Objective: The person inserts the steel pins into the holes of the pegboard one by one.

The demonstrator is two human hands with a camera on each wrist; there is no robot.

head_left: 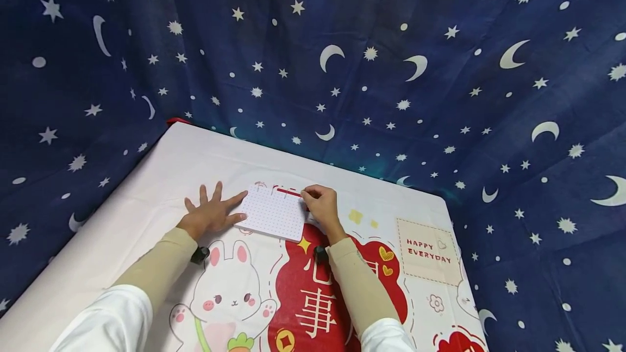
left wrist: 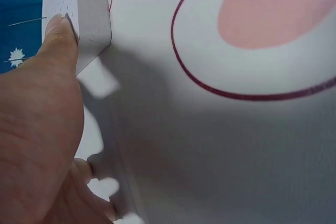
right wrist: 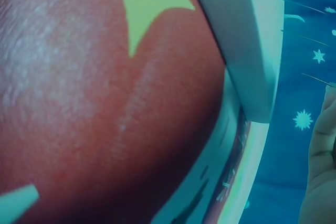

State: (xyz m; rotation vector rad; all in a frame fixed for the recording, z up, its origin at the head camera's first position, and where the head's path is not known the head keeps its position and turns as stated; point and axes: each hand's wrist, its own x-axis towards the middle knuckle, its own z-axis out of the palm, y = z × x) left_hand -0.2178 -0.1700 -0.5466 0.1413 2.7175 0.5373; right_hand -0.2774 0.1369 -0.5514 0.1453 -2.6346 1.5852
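Observation:
A thick white block with a grid of small dots on its top lies on the table. Several thin needles stand up from it, one being a needle near the left thumb. My left hand is spread at the block's left side, and its thumb touches the dotted face. At the far right corner my right hand has thumb and fingers brought together. A thin needle runs to its fingertips, apparently pinched there; its lower end is unclear.
The white tablecloth carries a printed rabbit, red cloud shapes and lettering. A red strip shows behind the block near the right hand; I cannot tell if it is printed. A dark blue curtain with stars and moons surrounds the table.

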